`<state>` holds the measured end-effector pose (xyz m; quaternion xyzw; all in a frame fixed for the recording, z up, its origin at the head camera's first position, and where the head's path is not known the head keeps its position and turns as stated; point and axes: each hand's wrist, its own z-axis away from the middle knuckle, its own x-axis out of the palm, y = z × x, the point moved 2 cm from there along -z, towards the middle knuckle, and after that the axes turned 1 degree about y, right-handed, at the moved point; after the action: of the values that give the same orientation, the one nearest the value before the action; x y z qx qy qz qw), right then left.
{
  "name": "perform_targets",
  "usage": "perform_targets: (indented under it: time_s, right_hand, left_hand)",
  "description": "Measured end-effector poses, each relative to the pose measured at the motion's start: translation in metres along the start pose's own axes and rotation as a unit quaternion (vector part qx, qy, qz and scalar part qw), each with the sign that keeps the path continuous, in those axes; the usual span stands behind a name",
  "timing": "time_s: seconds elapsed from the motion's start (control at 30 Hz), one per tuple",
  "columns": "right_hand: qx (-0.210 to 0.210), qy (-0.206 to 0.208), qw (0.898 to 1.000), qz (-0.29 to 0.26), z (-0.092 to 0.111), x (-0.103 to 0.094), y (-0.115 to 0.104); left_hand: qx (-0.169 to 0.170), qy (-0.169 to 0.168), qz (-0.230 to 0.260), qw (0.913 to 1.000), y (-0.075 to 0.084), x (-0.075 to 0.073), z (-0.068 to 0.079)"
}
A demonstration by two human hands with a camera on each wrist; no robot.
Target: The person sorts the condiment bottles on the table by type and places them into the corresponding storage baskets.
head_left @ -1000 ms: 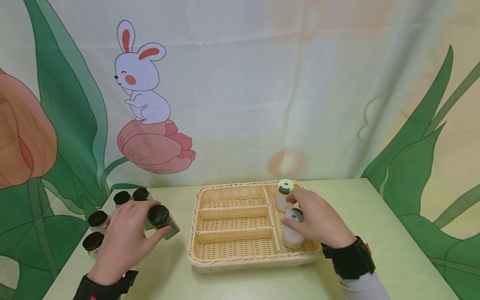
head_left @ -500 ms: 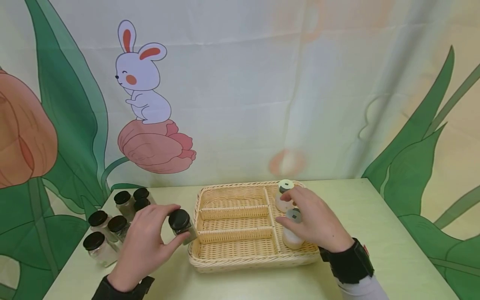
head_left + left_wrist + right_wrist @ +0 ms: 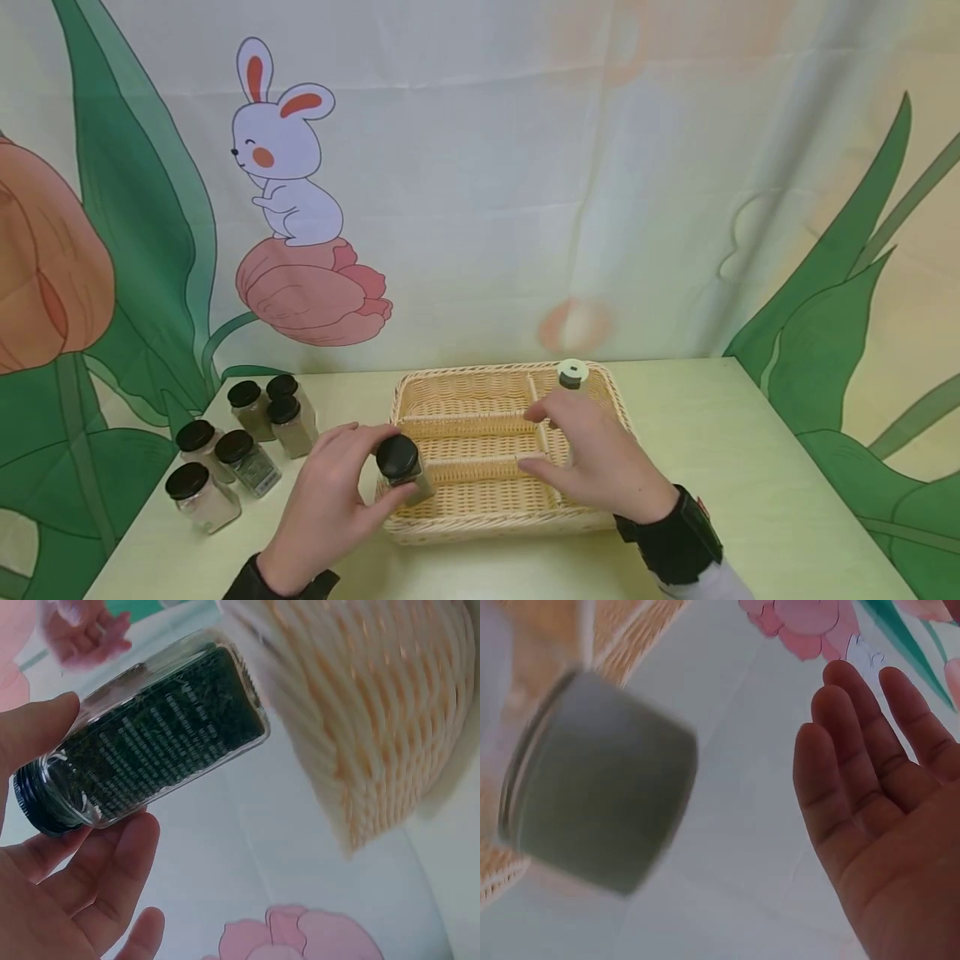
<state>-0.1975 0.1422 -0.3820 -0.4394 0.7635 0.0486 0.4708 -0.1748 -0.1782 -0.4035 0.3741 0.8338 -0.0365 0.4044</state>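
At far left, five black-lidded jars (image 3: 251, 468) stand close together on the pale surface (image 3: 750, 467), well apart from the basket. To their right comes the left hand (image 3: 330, 504), with a black-lidded spice jar (image 3: 407, 471) of dark green contents over the woven basket's (image 3: 480, 527) front-left corner. The jar leans, base down and to the right; the likeliest trouble is its lower edge catching on the rim, since the left wrist view puts the glass right beside the wicker — whether they touch, I cannot tell. A knock there could twist the smooth jar loose, as the hold is high, near the lid. That grip is closed around the jar's top, thumb on one side and fingers on the other, with the hand reaching in from the left.

Farther right, the right hand (image 3: 600, 458) hangs over the basket's long right-hand compartment, palm turned inward, thumb and fingers well spread, holding nothing. Its fingertips point left, near a pale-capped bottle (image 3: 572, 373) at the compartment's rear; a careless sweep could tip that bottle. The right wrist view shows a blurred grey-green cap (image 3: 604, 784) just beside the hand, apart from the fingers — a bump there could topple it too.
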Motion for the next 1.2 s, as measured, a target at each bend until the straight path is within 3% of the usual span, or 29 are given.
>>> perform_targets:
  time_s: [0.43, 0.6, 0.73, 1.0, 1.2]
  right_hand:
    - [-0.076, -0.040, 0.994, -0.071, -0.001, 0.053, -0.038]
    - [-0.078, -0.033, 0.993, -0.083, 0.000, 0.069, -0.048]
    - [-0.064, -0.025, 0.994, -0.087, 0.001, 0.076, -0.052]
    - [-0.082, -0.004, 0.993, -0.089, 0.001, 0.079, -0.059]
    - [-0.079, -0.012, 0.993, -0.089, 0.001, 0.080, -0.061]
  left_hand:
    - [0.013, 0.022, 0.076, 0.9968, 0.017, 0.018, 0.005]
    - [0.006, 0.015, 0.086, 0.9962, 0.022, 0.020, 0.004]
    - [0.027, 0.032, 0.095, 0.9946, 0.028, 0.019, 0.003]
    - [0.062, 0.043, 0.130, 0.9887, 0.040, 0.017, 0.002]
    - [0.054, 0.029, 0.132, 0.9895, 0.045, 0.015, 0.004]
